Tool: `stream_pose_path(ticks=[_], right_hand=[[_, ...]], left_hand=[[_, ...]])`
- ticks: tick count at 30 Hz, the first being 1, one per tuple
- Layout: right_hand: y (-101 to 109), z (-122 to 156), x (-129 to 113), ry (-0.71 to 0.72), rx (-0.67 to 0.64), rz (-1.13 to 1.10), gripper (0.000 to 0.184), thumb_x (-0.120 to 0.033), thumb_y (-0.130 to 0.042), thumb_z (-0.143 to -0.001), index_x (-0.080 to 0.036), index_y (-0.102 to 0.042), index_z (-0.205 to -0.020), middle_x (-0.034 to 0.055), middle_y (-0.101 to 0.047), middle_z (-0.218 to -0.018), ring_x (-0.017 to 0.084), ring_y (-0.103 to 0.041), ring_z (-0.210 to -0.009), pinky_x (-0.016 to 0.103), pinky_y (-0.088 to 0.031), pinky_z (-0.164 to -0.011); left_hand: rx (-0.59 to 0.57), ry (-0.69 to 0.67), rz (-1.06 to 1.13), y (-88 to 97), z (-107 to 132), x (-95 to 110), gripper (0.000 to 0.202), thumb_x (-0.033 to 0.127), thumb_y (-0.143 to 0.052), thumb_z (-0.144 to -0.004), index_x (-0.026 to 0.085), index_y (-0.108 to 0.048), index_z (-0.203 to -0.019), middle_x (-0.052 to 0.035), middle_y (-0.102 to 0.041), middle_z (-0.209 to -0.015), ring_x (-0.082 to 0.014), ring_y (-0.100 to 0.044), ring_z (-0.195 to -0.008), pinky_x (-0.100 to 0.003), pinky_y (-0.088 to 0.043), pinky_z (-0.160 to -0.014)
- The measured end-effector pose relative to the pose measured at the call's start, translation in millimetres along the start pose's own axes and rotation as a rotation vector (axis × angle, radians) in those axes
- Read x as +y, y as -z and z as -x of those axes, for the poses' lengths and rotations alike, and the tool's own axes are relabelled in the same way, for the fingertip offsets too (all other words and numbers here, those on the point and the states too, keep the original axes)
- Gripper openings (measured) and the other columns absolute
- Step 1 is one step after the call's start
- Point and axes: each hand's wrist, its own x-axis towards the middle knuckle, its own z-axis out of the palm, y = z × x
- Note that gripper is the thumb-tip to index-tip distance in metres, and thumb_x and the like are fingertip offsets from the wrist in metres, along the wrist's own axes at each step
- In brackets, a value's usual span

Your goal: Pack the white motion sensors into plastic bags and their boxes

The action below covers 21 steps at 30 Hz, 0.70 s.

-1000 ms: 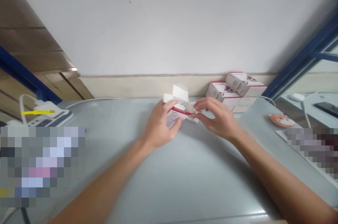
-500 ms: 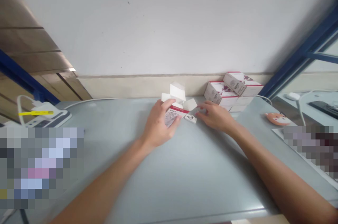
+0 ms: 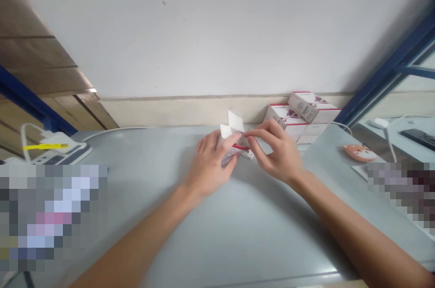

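Note:
A small white and red carton [image 3: 242,147] stands near the middle of the table, its white flaps [image 3: 235,119] raised at the top. My left hand [image 3: 214,159] is wrapped round it from the left, fingers behind and thumb in front, hiding much of the printing. At the right side of the opening, my right hand [image 3: 278,150] has its thumb and forefinger closed at a flap, mostly covered by the fingertips. Just under the carton's right side, part of a small flat white piece [image 3: 250,155] shows on the table.
Several white and red boxes [image 3: 306,118] are stacked against the wall at the back right. A white power strip [image 3: 57,150] with a cable lies at the left. An orange animal-faced object [image 3: 360,152] sits at the right, near a blue frame post [image 3: 380,64].
My right hand has moved left and up to the carton's opening. My left hand has shifted slightly right and tilted the carton; the right flap, spread out before, is now hidden at my fingers.

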Motion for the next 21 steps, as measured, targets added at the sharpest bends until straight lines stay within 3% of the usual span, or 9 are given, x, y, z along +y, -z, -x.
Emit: stream_pose_path(ticks=[6,14,18,21], right_hand=[[0,-1,-1,-0.272,-0.112,-0.032,0.020,-0.041,-0.065,-0.102,-0.027,-0.079,-0.103,0.0036,-0.063,-0.087,0.019,-0.065,-0.074,0.036,-0.051,-0.067],[-2,3,16,-0.312,-0.227,-0.165,0.019,-0.045,-0.076,-0.095,-0.029,-0.084,-0.098,0.0077,-0.062,-0.097,0.026,-0.063,-0.093,0.044,-0.055,-0.083],[-8,5,15,-0.340,-0.176,-0.241,0.026,-0.054,-0.077,-0.092,-0.030,-0.083,-0.095,0.0083,-0.065,-0.102,0.026,-0.060,-0.095,0.046,-0.054,-0.086],[-11,5,14,-0.375,-0.156,-0.324,0.027,-0.055,-0.075,-0.093,-0.029,-0.080,-0.088,0.0070,-0.067,-0.100,0.026,-0.060,-0.098,0.045,-0.053,-0.089]], left_hand=[[0.029,-0.076,-0.051,-0.2,1,3,0.056,0.020,-0.070,-0.098,0.034,-0.046,-0.147,-0.0113,-0.065,-0.128,-0.0269,-0.066,-0.111,-0.042,-0.056,-0.094],[-0.018,-0.186,-0.110,0.8,7,6,0.057,0.012,-0.066,-0.098,0.041,-0.051,-0.144,-0.0094,-0.063,-0.128,-0.0259,-0.067,-0.111,-0.044,-0.055,-0.096],[0.031,-0.146,-0.065,-2.2,6,2,0.052,0.021,-0.071,-0.098,0.036,-0.051,-0.142,-0.0105,-0.066,-0.127,-0.0267,-0.069,-0.110,-0.044,-0.057,-0.096],[0.059,-0.093,0.033,-6.1,6,-3,0.062,0.024,-0.075,-0.096,0.036,-0.043,-0.148,-0.0087,-0.069,-0.127,-0.0257,-0.071,-0.111,-0.042,-0.058,-0.096]])
